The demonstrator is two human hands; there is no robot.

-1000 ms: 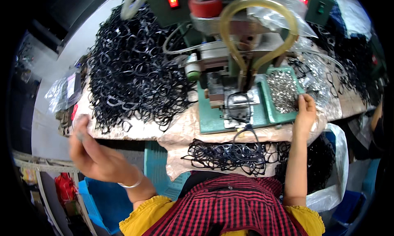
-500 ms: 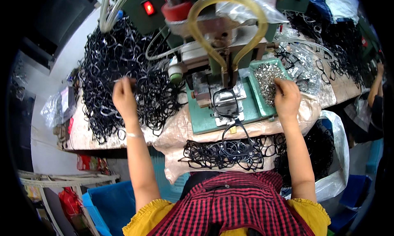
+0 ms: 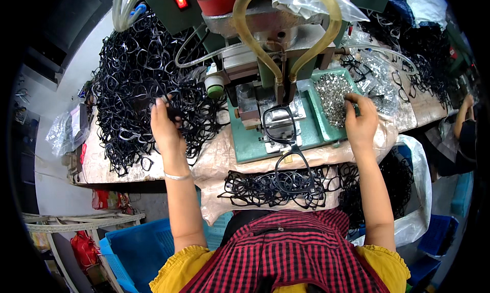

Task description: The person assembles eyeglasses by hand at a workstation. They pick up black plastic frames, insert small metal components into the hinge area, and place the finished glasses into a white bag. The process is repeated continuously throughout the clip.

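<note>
My left hand (image 3: 166, 123) is at the right part of a big pile of black eyeglass frames (image 3: 135, 89), its fingers curled round a black frame among the others. My right hand (image 3: 362, 120) hangs at the right rim of a green tray (image 3: 326, 124) of small silvery metal parts (image 3: 333, 96). Thumb and fingers are pinched together there; anything between them is too small to make out. Between my hands, one black eyeglass frame (image 3: 279, 125) sits on the metal fixture of a green bench press (image 3: 245, 145), under its head, with another frame (image 3: 295, 171) hanging just in front.
More black frames (image 3: 255, 188) lie on brown paper before my lap. A white bag (image 3: 421, 191) with dark frames stands at the right. Clear bags of parts (image 3: 377, 81) lie beyond the tray. A yellowish hose (image 3: 326, 43) loops over the press. Another person's arm (image 3: 462, 117) shows far right.
My left hand has turned and shifted slightly right and nearer within the pile. My right hand stays by the tray, a little farther right. The view has tilted slightly.
</note>
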